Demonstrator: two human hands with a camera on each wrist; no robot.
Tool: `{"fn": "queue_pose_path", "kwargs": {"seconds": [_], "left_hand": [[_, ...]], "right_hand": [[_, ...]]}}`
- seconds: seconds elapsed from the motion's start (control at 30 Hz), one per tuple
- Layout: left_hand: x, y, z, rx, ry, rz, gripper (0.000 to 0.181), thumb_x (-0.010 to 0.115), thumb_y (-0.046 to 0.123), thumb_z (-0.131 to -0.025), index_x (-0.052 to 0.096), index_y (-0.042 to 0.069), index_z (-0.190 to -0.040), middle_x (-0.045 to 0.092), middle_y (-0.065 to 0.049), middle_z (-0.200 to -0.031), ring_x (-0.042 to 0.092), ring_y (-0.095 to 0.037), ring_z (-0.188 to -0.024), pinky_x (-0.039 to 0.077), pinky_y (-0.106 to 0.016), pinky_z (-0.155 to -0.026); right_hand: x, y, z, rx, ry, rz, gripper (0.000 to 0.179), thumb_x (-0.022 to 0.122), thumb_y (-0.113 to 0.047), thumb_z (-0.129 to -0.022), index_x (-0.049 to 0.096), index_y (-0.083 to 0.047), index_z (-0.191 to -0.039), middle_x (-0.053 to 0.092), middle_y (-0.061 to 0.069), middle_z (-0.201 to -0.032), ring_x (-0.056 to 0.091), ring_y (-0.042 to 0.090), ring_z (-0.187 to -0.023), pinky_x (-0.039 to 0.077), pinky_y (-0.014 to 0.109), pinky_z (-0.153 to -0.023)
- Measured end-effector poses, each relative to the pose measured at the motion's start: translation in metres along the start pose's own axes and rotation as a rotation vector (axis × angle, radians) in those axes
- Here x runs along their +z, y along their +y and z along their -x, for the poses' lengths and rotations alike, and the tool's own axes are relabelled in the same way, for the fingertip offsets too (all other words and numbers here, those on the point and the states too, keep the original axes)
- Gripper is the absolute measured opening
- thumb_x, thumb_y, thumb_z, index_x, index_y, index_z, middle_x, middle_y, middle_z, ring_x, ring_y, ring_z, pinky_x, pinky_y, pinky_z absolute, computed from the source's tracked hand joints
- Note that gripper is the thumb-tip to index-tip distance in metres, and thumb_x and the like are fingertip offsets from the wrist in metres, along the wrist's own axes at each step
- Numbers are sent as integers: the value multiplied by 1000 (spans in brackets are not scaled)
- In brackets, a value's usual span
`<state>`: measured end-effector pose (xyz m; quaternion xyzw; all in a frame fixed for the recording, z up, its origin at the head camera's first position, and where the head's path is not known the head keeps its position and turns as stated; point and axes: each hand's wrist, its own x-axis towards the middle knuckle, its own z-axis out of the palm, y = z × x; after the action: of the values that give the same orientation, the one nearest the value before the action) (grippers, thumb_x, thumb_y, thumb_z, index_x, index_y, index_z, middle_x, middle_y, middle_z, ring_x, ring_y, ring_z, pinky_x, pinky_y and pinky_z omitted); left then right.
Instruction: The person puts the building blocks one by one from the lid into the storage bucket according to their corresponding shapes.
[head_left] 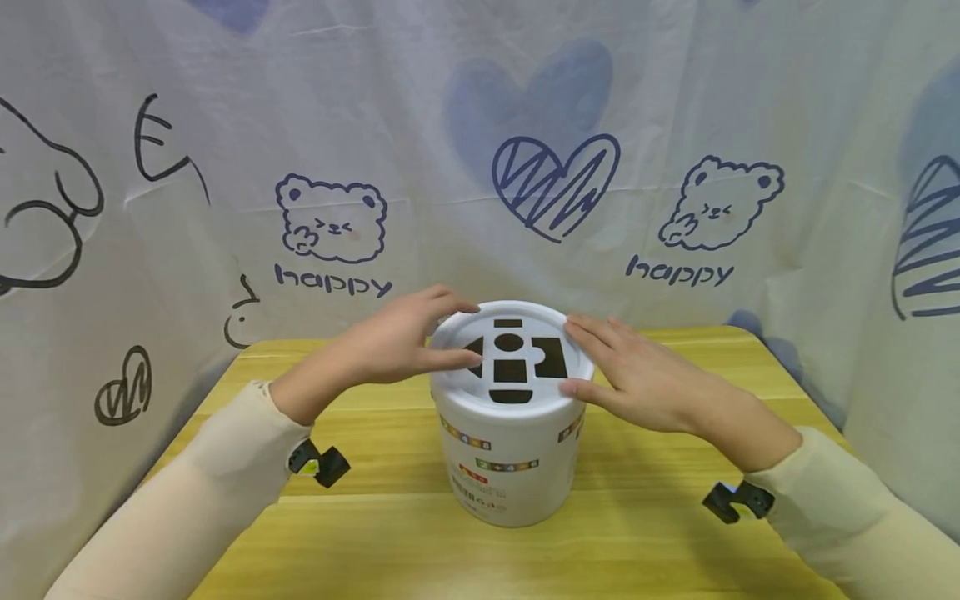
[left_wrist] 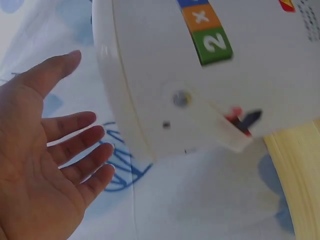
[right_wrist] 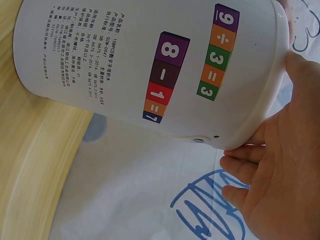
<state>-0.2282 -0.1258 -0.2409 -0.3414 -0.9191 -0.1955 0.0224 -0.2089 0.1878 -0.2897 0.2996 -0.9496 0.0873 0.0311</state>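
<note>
A white toy-block bucket (head_left: 517, 492), printed with colourful number sums, stands upright on the wooden table. Its round lid (head_left: 471, 393) has several dark cut-out shapes. My left hand (head_left: 401, 337) hovers at the lid's left edge, fingers spread; the left wrist view shows a gap between this hand (left_wrist: 45, 155) and the bucket. Across from it, my right hand (head_left: 648, 379) rests against the right rim with extended fingers. In the right wrist view, the thumb and some fingertips of that hand (right_wrist: 280, 170) touch the lid edge. The bucket's inside is hidden.
The yellow wood-grain table (head_left: 360, 517) extends around the bucket. Behind and beside it hangs a pale cloth (head_left: 442, 233) with bear, heart and "happy" drawings. A small black device (head_left: 318, 464) is worn on the left wrist, and another black device (head_left: 738, 502) on the right.
</note>
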Motion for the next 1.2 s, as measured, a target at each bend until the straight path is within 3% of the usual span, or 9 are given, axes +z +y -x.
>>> {"fn": "queue_pose_path", "kwargs": {"seconds": [0.3, 0.57, 0.83, 1.2], "left_hand": [[-5, -26, 33, -13, 62, -41, 73, 63, 59, -88, 47, 17, -145, 39, -7, -150, 36, -31, -137, 32, -59, -109], [-7, -50, 66, -119, 82, -38, 71, 60, 56, -92, 43, 15, -148, 36, -11, -152, 33, -36, -139, 30, -64, -107], [7, -78, 96, -198, 115, -61, 74, 59, 57, -92, 43, 10, -146, 40, -16, -148, 38, -41, -134, 34, -64, -104], [33, -116, 139, -290, 102, -83, 81, 63, 59, -88, 42, 6, -147, 42, -23, -144, 39, -47, -129, 36, -67, -98]], "right_hand": [[0, 2, 0, -3, 3, 6, 86, 38, -67, -96, 18, -11, -157, 15, 7, -162, 13, 42, -145, 17, 57, -115], [0, 2, 0, 2, -3, 9, 86, 37, -68, -96, 17, -12, -158, 14, 6, -162, 12, 44, -145, 16, 57, -116], [0, 1, 0, 7, -6, 6, 86, 36, -68, -95, 17, -11, -158, 15, 6, -162, 12, 45, -144, 15, 57, -116], [1, 1, 0, 10, -7, 4, 86, 36, -68, -95, 18, -12, -158, 16, 7, -162, 13, 44, -145, 15, 57, -116]]}}
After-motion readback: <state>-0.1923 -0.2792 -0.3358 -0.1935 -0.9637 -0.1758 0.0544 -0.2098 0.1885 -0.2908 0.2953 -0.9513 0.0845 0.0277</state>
